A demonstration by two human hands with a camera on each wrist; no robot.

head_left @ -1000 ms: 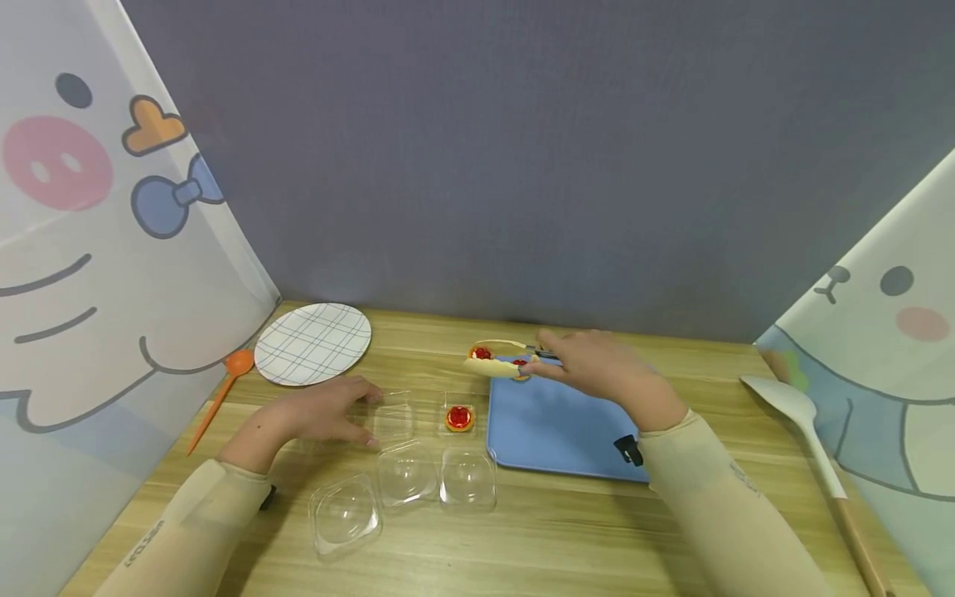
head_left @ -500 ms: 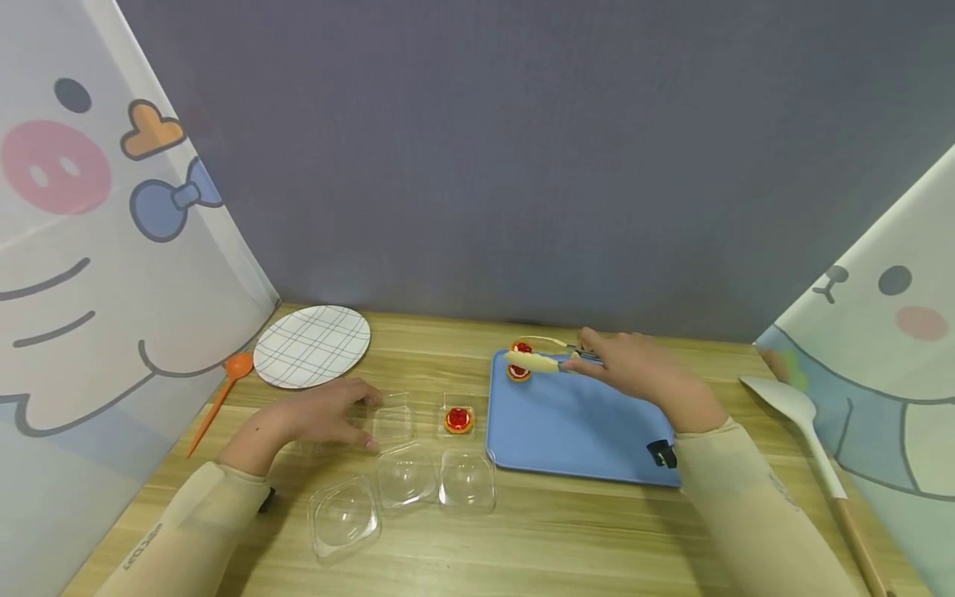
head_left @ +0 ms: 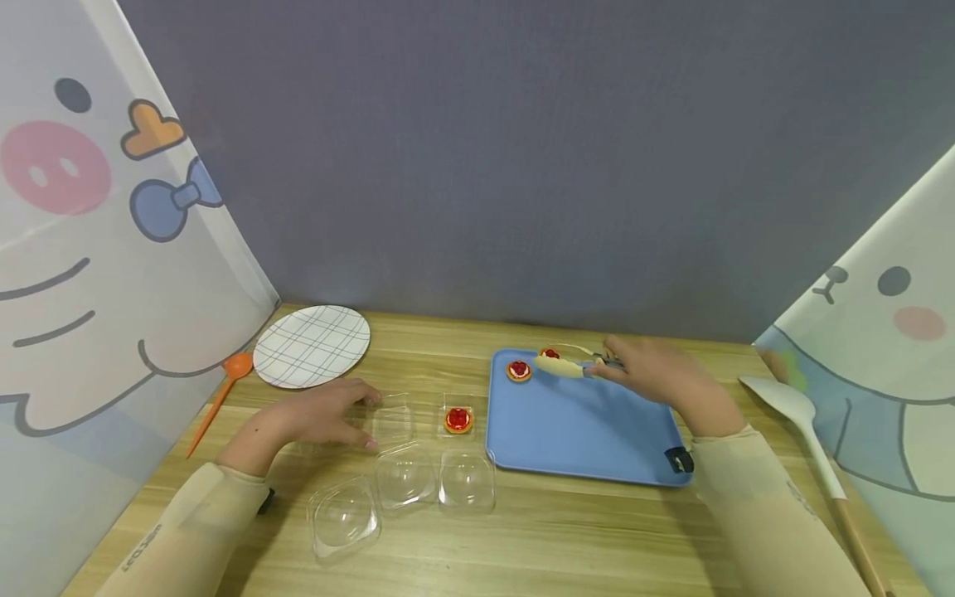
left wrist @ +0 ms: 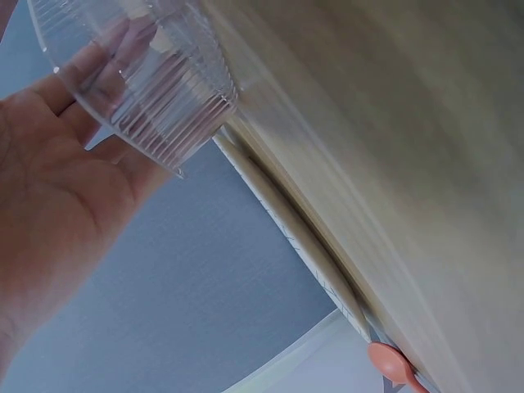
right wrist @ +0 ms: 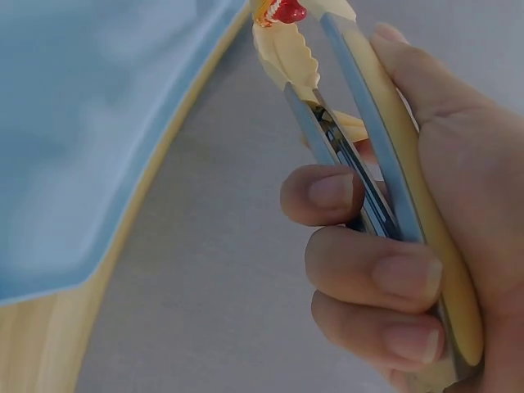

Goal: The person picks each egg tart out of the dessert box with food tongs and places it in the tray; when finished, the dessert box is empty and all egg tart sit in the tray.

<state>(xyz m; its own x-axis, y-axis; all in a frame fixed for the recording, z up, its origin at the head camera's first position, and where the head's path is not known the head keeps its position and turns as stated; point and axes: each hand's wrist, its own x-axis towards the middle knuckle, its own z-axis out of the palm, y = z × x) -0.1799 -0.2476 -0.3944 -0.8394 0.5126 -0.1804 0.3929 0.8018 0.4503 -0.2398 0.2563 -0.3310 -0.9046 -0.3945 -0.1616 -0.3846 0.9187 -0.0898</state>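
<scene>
My right hand (head_left: 656,369) grips a pair of tongs (head_left: 563,366) with cream-coloured tips and metal arms, fingers curled round the handle in the right wrist view. Between the tips is a small tart with red topping (right wrist: 282,11), over the back edge of the blue tray (head_left: 582,431). A second tart (head_left: 518,371) lies at the tray's back left. My left hand (head_left: 324,410) reaches over the clear plastic boxes, thumb and fingers spread beside one box (head_left: 394,423). In the left wrist view, its fingers show through a ribbed clear box (left wrist: 172,90).
A third tart (head_left: 458,419) sits in a clear box left of the tray. In front are several clear domed lids (head_left: 346,521). A checked plate (head_left: 312,346) and an orange spoon (head_left: 237,366) lie at the left. A large white spoon (head_left: 791,406) lies far right.
My right hand has moved right with the tongs and the tart in them, from left of the tray's back corner to past the tart lying there. The left hand has stayed in place.
</scene>
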